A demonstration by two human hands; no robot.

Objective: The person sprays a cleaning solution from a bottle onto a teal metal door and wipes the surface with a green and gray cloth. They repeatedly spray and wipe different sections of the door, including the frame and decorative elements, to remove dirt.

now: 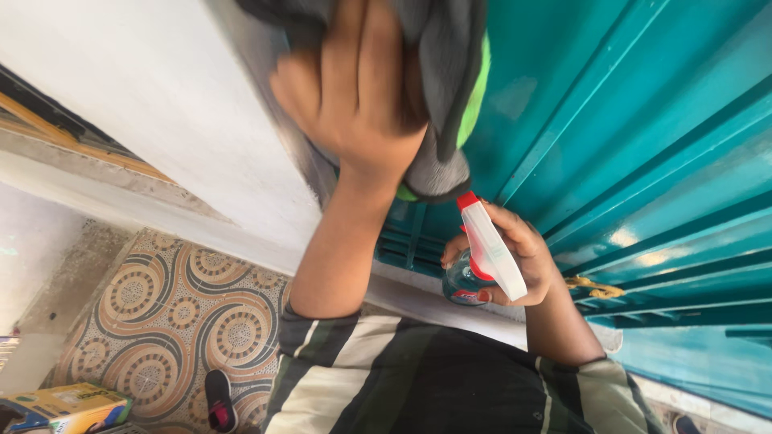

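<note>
A teal metal door (pixel 643 120) with raised ribs fills the right side, with daylight reflected on its panels. A white plastered wall (pixel 145 96) is seen to the left. Below, the floor (pixel 185 313) is tiled in swirling brown and cream circles. A yellow box (pixel 72 404) lies near the bottom left corner.

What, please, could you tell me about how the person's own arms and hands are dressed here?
Both forearms are bare; short sleeves of a striped shirt in dark green, black and cream end near the elbows. The left hand and right hand wear no gloves, and no rings or watch show.
</note>
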